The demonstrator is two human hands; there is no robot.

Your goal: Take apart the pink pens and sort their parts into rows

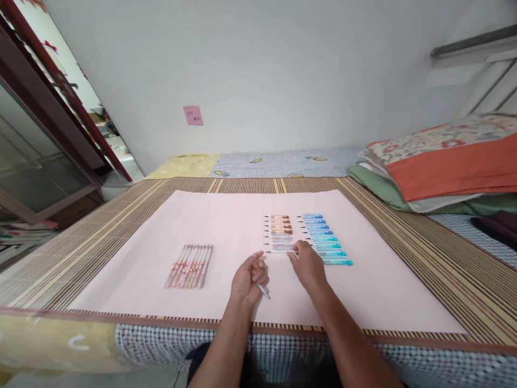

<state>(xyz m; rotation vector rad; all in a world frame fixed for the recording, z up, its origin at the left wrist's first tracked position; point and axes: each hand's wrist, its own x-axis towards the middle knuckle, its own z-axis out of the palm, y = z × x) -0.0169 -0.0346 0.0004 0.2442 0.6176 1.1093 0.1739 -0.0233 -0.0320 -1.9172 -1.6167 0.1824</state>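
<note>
My left hand [249,276] is curled palm up over the pink sheet [141,231], holding a pale pen [263,291] whose end sticks out below the fingers. The fingertips of my right hand [307,262] pinch the right end of a white pen [278,251], the lowest in a middle column. Above it lie grey-barrelled pens [278,239] and brown-ended pens [279,221], tips to the left. To the right, a column of blue and turquoise pens [323,231] is partly behind my right hand. Several pink-patterned pens [189,267] lie side by side at the left.
A striped mat [100,237] lies under the sheet. Folded fabric with an orange band [448,167] is piled at the right. A pink note [193,115] is on the wall behind. A glass-fronted cabinet [36,156] stands at the left.
</note>
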